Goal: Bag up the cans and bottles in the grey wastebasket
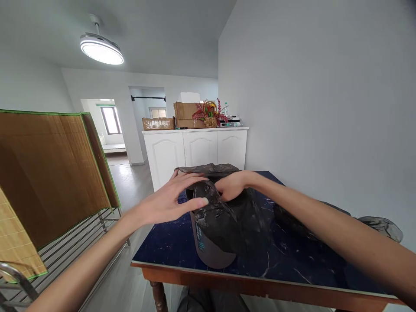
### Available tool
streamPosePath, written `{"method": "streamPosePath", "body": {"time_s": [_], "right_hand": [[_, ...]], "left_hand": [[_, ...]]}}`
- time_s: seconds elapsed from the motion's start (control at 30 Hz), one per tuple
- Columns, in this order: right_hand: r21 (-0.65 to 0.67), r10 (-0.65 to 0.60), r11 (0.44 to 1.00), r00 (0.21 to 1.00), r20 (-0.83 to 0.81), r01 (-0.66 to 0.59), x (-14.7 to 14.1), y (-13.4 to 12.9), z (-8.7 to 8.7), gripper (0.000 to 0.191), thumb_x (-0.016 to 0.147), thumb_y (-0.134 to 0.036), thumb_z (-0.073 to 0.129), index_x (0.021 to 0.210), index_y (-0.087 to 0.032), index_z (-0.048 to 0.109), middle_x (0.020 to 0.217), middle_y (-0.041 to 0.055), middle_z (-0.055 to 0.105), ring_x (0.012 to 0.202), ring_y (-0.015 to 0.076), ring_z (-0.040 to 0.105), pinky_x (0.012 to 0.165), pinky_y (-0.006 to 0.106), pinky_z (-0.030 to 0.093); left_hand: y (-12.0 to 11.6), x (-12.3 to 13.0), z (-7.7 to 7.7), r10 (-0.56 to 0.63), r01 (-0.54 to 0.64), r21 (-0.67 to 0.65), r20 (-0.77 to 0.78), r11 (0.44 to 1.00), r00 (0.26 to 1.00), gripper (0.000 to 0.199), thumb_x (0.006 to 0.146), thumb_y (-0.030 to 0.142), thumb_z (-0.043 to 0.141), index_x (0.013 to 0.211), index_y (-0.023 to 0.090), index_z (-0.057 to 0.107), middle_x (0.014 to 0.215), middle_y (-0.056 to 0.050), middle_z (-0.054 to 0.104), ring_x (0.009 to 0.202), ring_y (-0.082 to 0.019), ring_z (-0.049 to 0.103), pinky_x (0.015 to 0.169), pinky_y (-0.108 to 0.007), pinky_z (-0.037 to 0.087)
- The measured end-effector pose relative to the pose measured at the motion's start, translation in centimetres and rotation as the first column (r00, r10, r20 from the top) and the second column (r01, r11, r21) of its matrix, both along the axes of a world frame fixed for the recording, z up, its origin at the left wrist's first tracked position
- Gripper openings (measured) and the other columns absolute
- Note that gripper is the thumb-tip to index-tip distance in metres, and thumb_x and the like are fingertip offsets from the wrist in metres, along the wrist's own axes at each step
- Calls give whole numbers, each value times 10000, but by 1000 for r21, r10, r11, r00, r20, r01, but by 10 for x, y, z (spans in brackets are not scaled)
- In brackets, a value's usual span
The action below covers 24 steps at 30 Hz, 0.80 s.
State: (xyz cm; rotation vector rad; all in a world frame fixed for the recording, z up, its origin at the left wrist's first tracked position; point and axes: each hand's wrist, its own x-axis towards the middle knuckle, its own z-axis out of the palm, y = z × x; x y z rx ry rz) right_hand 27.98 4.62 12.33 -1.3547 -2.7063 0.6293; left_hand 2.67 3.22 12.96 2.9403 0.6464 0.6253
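The left hand [169, 200], thumb and fingers apart, touches the bag [234, 223] on the bin [214, 256]. The right hand [233, 185] is inside; I can't tell its grip.

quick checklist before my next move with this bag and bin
1. Bin standing on the table: ok, it looks upright.
2. Bin set back from the table's near edge: not ok, its base is close to it.
3. Dark bag hanging over the bin's near side: ok.
4. Bag around the whole rim: cannot tell, film and hands hide much of it.
5. Left grip at the bag: ok, fingers spread, thumb over the film.
6. Right grip holding film: cannot tell, its fingertips are hidden in the bag's folds.
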Motion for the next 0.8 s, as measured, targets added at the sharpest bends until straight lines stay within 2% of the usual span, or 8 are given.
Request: {"method": "streamPosePath", "body": {"time_s": [0.1,0.2,0.33,0.47,0.57,0.67,0.73,0.8], "right_hand": [[-152,0,988,983,-182,-28,28,-11,12,422,950,-476,681,1257,-203,779,1192,76,811,1061,263,779,933,369,628],[-146,-83,989,864,-496,12,47,-13,7,533,984,-537,660,1383,-184,685,1322,121,760,1174,255,743,1029,393,601],[33,-200,952,697,-689,305,62,3,-16,583,1002,-594,652,1446,-216,645,1522,128,639,1381,280,609,1228,463,448],[-136,-343,924,618,-708,357,73,20,-46,734,1001,-744,548,1544,-250,575,1687,109,470,1559,316,429,1325,496,292],[-271,-422,905,595,-685,329,77,22,-72,863,986,-855,360,1605,-272,509,1670,122,491,1539,352,464,1272,572,378],[-400,-496,868,559,-664,295,77,14,-96,990,948,-915,178,1668,-276,410,1636,131,532,1471,370,549,1195,613,475],[-484,-545,835,499,-674,259,77,5,-108,1005,935,-929,182,1682,-289,387,1654,111,511,1498,374,517,1230,628,431],[-524,-564,823,431,-704,221,80,-5,-116,950,948,-914,275,1685,-323,379,1682,63,478,1554,361,442,1292,614,344]], "left_hand": [[8,1,-4,-71,69,57,23,996,997,359,998,540,685,1213,259,748,1527,-87,657,1484,-296,541,1321,-594,256],[11,-4,-8,-67,63,58,63,996,996,230,1022,449,665,1036,241,764,1538,-93,644,1457,-274,571,1348,-611,143],[11,-17,-11,-55,54,30,31,998,998,224,1009,396,664,898,219,743,1663,-100,510,1475,-288,555,1348,-647,36],[29,-31,-20,-38,37,-21,-29,999,999,241,999,396,662,877,204,742,1746,-101,377,1580,-334,417,1316,-704,-26],[52,-41,-38,-39,28,-136,-77,990,996,241,966,419,704,874,200,749,1752,-101,368,1610,-352,357,1325,-695,51],[66,-48,-62,-77,38,-291,-127,956,989,253,911,439,765,832,199,767,1698,-80,467,1552,-364,449,1324,-592,249],[66,-53,-74,-100,20,-387,-188,922,977,268,874,485,807,909,219,808,1661,-67,519,1493,-366,524,1275,-519,378],[62,-62,-78,-87,-67,-471,-299,879,950,404,809,558,865,1099,281,821,1652,-53,532,1520,-388,489,1250,-513,417]]}}
